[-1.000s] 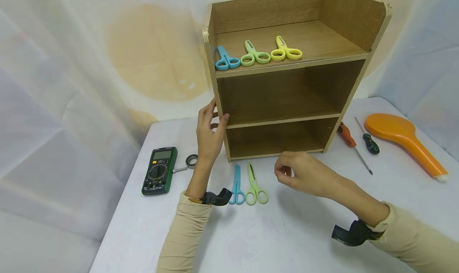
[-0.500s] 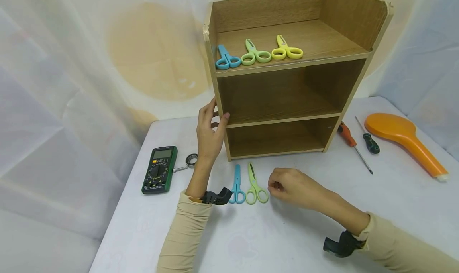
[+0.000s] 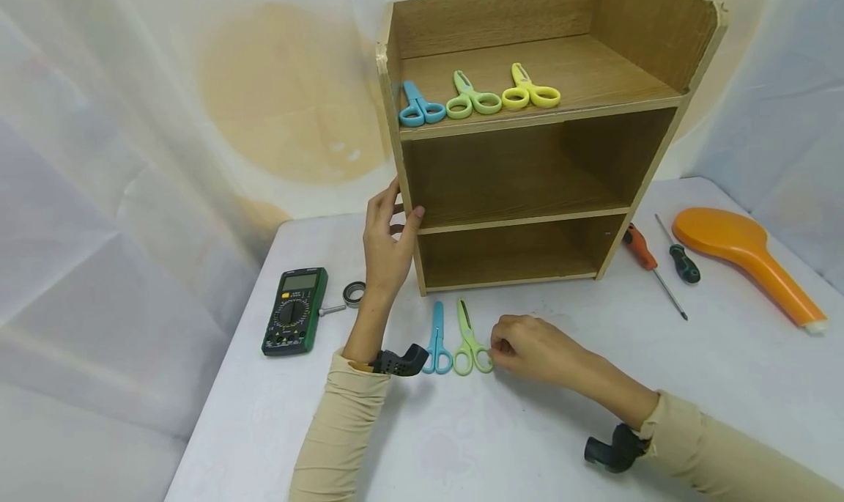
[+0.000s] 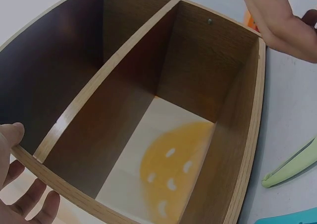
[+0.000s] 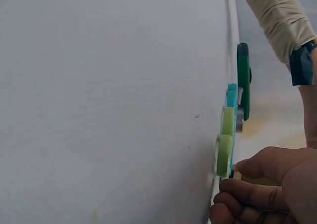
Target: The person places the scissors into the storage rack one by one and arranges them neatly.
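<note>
My left hand [image 3: 387,249] grips the side panel of a small wooden shelf [image 3: 527,218], thumb on the front edge and fingers along the outer face. On the table before the shelf lie blue scissors [image 3: 437,341] and light-green scissors [image 3: 465,333], side by side with blades towards it. My right hand [image 3: 534,348] pinches the green pair's right finger loop; in the right wrist view thumb and forefinger meet at the end of the green loop [image 5: 224,154]. Three more scissors stand on the shelf's top board: blue [image 3: 415,106], green [image 3: 471,97] and yellow [image 3: 527,90].
Left of my left arm lie a green multimeter [image 3: 294,311], a bolt [image 3: 332,310] and a bearing ring [image 3: 353,293]. To the shelf's right are a red-handled screwdriver [image 3: 642,249], a dark-green screwdriver [image 3: 684,262] and an orange paddle-shaped object [image 3: 732,242].
From near the shelf's lower edge, my right hand has come down and left to the green scissors' handle. My left hand keeps its grip; the scissors lie where they were.
</note>
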Available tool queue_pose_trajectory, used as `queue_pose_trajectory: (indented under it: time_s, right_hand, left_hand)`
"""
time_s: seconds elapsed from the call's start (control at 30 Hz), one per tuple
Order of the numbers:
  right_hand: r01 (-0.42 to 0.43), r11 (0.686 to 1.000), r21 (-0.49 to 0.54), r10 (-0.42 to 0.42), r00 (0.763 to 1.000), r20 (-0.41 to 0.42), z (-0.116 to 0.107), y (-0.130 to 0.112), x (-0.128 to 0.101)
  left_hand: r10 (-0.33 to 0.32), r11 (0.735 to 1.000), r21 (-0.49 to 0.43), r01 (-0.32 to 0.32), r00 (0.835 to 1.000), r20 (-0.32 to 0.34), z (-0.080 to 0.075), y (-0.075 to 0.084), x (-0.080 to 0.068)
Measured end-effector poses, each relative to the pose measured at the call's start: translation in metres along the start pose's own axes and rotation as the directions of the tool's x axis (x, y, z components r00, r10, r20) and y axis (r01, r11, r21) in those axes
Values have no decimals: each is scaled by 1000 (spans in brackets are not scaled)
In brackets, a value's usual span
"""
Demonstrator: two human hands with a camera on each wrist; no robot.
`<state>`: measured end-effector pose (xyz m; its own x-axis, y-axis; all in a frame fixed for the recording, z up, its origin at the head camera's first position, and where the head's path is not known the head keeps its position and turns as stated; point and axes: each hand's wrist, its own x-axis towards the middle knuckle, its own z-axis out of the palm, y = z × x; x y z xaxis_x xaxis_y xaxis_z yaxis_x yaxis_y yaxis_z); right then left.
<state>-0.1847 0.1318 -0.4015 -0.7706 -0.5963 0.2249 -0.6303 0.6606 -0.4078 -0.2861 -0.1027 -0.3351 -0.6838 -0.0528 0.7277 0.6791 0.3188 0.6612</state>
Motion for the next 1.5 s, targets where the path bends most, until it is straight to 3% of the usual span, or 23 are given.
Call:
queue_pose_trajectory:
  time_s: [0.2, 0.37, 0.63, 0.9, 1.17, 1.5]
  right_hand:
    - [-54, 997, -47, 56, 998, 29, 9, 1, 4]
    - [-69, 992, -102, 69, 998, -1, 15, 0, 9]
    - [-106, 994, -15, 106, 993, -51, 15, 4, 4]
    - [-94, 996, -3, 93, 990, -108, 6, 9, -4]
    - [-98, 995, 0, 97, 986, -139, 0, 16, -16]
    - [-126, 991, 45, 131, 982, -132, -29, 16, -29]
  left_hand:
    - [-6, 1000, 21, 6, 1000, 15, -1, -1, -1]
    - [-18, 1000, 25, 18, 1000, 18, -3, 1, -1]
    - [-14, 1000, 19, 14, 1000, 17, 0, 0, -2]
    - [7, 1000, 5, -7, 1000, 14, 1, 1, -1]
    - [-15, 999, 30, 14, 1000, 27, 0, 2, -1]
    - [-26, 999, 36, 25, 999, 20, -2, 2, -2]
